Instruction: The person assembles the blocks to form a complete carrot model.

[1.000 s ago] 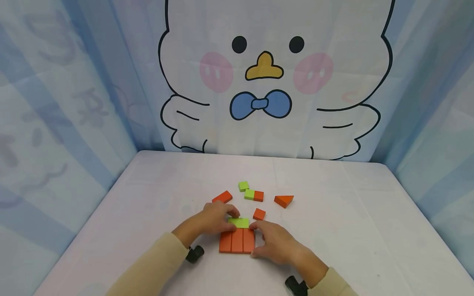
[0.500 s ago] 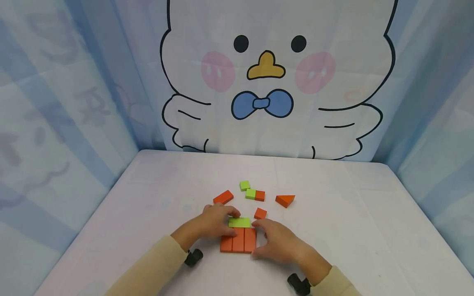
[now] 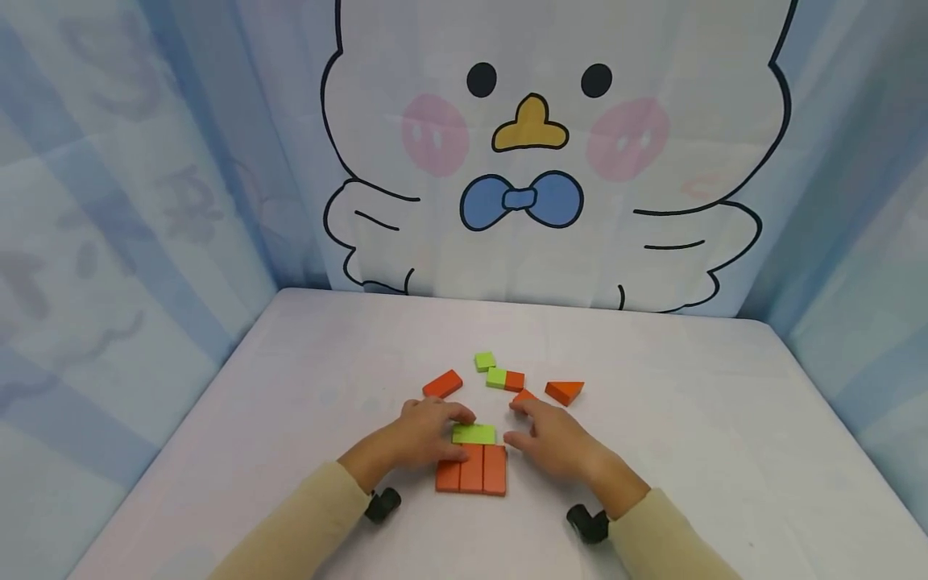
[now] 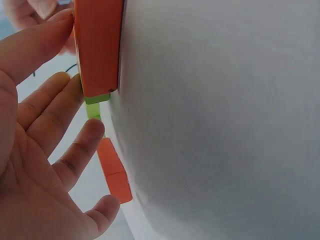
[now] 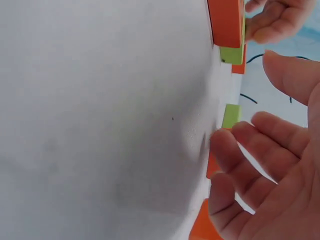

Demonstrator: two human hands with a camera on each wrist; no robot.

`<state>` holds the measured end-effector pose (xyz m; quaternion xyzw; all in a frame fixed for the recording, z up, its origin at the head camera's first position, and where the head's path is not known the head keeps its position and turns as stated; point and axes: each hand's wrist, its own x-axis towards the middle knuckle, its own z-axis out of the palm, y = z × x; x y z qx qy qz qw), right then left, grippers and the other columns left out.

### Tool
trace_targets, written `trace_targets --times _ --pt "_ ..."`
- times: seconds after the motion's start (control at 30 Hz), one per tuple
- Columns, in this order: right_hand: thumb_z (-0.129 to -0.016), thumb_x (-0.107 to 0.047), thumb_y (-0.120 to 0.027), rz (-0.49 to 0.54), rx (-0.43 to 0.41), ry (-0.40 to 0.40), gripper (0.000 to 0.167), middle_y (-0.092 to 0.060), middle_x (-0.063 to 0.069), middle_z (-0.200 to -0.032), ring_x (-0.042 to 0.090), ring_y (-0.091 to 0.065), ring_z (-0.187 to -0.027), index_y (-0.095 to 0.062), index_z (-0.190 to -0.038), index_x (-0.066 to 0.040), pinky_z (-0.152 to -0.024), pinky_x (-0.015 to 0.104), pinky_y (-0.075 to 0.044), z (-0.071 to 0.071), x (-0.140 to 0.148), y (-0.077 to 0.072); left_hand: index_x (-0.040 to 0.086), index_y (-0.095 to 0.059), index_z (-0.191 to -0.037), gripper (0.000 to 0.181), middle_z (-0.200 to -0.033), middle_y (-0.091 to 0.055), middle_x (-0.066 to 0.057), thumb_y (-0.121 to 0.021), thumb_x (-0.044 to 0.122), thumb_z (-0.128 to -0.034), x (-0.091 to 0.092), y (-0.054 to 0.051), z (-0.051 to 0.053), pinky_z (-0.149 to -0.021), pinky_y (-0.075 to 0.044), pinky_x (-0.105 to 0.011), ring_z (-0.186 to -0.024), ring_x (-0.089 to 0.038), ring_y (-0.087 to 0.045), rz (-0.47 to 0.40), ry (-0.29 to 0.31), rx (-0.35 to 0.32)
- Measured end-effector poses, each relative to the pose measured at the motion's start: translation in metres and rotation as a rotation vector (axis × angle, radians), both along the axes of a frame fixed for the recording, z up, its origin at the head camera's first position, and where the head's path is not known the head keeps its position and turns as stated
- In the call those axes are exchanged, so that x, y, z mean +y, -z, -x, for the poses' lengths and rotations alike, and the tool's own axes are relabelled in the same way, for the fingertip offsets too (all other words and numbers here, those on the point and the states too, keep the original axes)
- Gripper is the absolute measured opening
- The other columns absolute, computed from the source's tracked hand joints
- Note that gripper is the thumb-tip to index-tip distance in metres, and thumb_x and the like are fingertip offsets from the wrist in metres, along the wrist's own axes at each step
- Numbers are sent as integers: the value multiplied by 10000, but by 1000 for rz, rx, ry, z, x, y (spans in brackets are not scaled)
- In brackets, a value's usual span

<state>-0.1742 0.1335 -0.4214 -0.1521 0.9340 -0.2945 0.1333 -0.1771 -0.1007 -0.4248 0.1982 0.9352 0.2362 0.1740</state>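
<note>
Three orange blocks (image 3: pixel 471 471) lie side by side in the middle of the table, with a green strip (image 3: pixel 474 435) along their far edge. My left hand (image 3: pixel 428 435) rests at their left side, its thumb touching the orange blocks and its fingers reaching beside the green strip. In the left wrist view, the left fingers (image 4: pixel 55 117) look extended rather than curled round a block. My right hand (image 3: pixel 554 439) hovers right of the green strip, apart from it. Its fingertips are by a small orange block (image 3: pixel 525 395), partly hidden behind them. Nothing shows within the right hand's grasp.
Beyond the hands lie an orange block (image 3: pixel 442 384), a green cube (image 3: pixel 485 362), a green block (image 3: pixel 496 378) beside an orange cube (image 3: pixel 515 381), and an orange triangular block (image 3: pixel 565 392). A printed curtain (image 3: pixel 522 258) stands behind the white table (image 3: pixel 725 419).
My right hand has left the right side of the orange blocks and moved forward to the small orange block. My left hand stays at the blocks. The head view has shifted slightly.
</note>
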Motion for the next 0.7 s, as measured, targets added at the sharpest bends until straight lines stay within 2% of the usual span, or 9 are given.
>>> trace_targets --times 0.2,0.4,0.53,0.7 --pt "-959 -286 -689 -37 91 21 496 -593 66 -1321 267 -539 -1183 -561 -1387 -72 -1032 483 -423 26 -5 -1 192 -652 -1291 493 -1241 -647 68 -794 387 -861 0 0 1 -1059 -291 -527 -1205 -190 -502 -3 -1 4" --pt "-959 -281 -681 -162 133 -2 461 -627 61 -1228 286 -509 -1107 -591 -1375 -105 -973 465 -440 46 -17 -4 187 -652 -1292 486 -1245 -649 69 -795 368 -864 -1 2 -1 -1052 -296 -522 -1201 -186 -504 -10 -1 6" --pt "-963 -299 -671 -206 121 -13 453 -615 72 -1239 327 -489 -1177 -595 -1381 -144 -994 503 -418 51 -26 -5 191 -648 -1297 487 -1250 -646 75 -792 370 -867 -2 3 -1 -1052 -294 -524 -1206 -184 -502 -13 -4 12" --pt "-956 -273 -683 -244 143 -60 434 -630 63 -1251 350 -480 -1225 -616 -1362 -134 -1017 533 -392 48 -31 -5 200 -648 -1295 495 -1239 -645 83 -800 375 -857 -3 3 0 -1056 -292 -528 -1208 -187 -503 -15 -21 4"
